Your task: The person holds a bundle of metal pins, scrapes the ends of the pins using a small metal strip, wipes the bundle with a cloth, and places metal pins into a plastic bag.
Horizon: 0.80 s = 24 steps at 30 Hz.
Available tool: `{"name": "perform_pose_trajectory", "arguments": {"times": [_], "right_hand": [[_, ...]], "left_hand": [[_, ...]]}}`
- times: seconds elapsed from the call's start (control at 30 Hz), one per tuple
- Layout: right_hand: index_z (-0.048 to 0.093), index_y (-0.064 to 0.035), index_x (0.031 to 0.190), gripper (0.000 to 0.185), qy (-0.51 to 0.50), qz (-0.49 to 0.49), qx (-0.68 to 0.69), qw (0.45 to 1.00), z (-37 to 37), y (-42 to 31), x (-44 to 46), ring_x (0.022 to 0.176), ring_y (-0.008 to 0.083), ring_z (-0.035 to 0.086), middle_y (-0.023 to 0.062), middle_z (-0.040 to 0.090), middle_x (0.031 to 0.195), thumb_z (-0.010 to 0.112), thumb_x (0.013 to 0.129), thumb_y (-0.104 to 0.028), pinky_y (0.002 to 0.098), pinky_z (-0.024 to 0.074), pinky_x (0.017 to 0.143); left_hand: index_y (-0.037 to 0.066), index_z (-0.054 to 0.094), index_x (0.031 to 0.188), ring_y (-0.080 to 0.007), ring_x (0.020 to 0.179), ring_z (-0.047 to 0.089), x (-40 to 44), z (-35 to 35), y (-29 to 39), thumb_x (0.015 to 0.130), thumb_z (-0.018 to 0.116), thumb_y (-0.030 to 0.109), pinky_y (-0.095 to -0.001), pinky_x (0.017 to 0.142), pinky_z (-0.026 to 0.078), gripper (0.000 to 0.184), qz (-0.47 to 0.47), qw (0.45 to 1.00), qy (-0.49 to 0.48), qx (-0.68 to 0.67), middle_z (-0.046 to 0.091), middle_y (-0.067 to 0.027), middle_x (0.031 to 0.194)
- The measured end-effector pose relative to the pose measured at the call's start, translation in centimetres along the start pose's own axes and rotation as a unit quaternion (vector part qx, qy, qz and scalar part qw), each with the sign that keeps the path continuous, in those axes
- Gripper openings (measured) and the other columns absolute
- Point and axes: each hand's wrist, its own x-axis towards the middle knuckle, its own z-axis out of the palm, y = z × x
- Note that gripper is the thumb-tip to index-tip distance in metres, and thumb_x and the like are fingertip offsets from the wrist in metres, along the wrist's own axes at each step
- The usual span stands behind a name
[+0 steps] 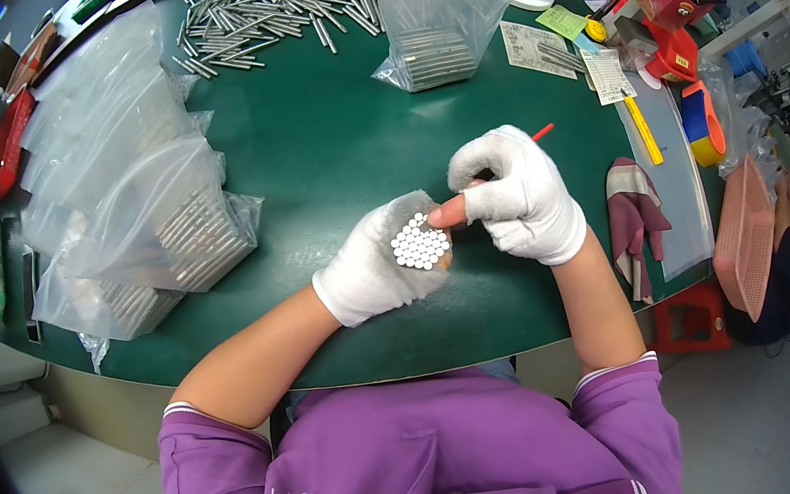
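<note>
Clasping rods [421,245], the left hand [379,261] closes snugly, likely to align their ends; the right hand [521,197] half-curls, any hold unclear.

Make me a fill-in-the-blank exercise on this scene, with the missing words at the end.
1. The gloves on the left hand and the right hand are ____ in colour.
2. The bundle of rods is gripped by the ____ hand.
3. The bare fingertip at the bundle's edge belongs to the ____ hand.
4. The tabletop is coloured ____.

Missing words: white; left; right; green.
</note>
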Motion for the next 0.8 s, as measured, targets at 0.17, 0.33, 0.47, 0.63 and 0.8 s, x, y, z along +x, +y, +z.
{"name": "perform_pose_trajectory", "arguments": {"times": [0.17,0.33,0.47,0.63,0.8], "right_hand": [[0.070,-0.0158,0.076,0.022,-0.010,0.003,0.022,1.000,1.0,-1.1,0.8,0.055,0.0263,0.055,0.0056,0.055,0.069,0.065,0.056,-0.011,0.0364,0.0418,0.049],[0.069,-0.0152,0.078,0.022,0.029,-0.019,-0.014,0.999,1.5,-1.3,0.8,0.054,0.0260,0.054,0.0051,0.055,0.068,0.065,0.057,-0.011,0.0361,0.0410,0.049],[0.070,-0.0153,0.079,0.023,0.005,-0.005,0.004,1.000,0.4,-0.6,0.6,0.054,0.0260,0.055,0.0057,0.055,0.067,0.065,0.056,-0.012,0.0361,0.0406,0.048],[0.071,-0.0165,0.080,0.025,0.005,-0.018,0.007,1.000,2.1,-1.4,0.8,0.054,0.0256,0.055,0.0043,0.057,0.071,0.065,0.056,-0.011,0.0344,0.0415,0.048],[0.072,-0.0144,0.084,0.024,0.020,0.047,-0.003,0.999,0.2,-0.3,-0.2,0.055,0.0239,0.052,0.0054,0.055,0.073,0.061,0.063,-0.017,0.0332,0.0383,0.050]], "left_hand": [[0.007,0.055,0.105,-0.0096,0.083,0.058,0.2,0.3,-0.2,0.072,0.070,0.000,-0.0238,0.073,0.050,0.037,0.075,0.997,0.032,-0.017,0.059,-0.0008,0.090],[0.006,0.055,0.108,-0.0110,0.084,0.059,0.3,0.5,-0.3,0.073,0.069,0.001,-0.0249,0.075,0.050,0.038,0.054,0.998,0.029,-0.006,0.060,-0.0020,0.092],[0.007,0.056,0.104,-0.0111,0.084,0.060,0.1,0.3,-1.2,0.073,0.069,0.001,-0.0247,0.074,0.050,0.034,0.043,0.998,0.023,-0.026,0.061,-0.0014,0.091],[0.007,0.056,0.101,-0.0104,0.081,0.059,0.3,0.6,0.5,0.075,0.067,0.001,-0.0254,0.073,0.050,0.029,0.088,0.995,0.041,-0.005,0.059,0.0002,0.089],[0.006,0.055,0.105,-0.0134,0.086,0.059,0.2,0.3,-1.5,0.074,0.071,0.006,-0.0275,0.078,0.049,0.034,0.025,0.994,0.000,-0.111,0.060,-0.0028,0.094]]}}
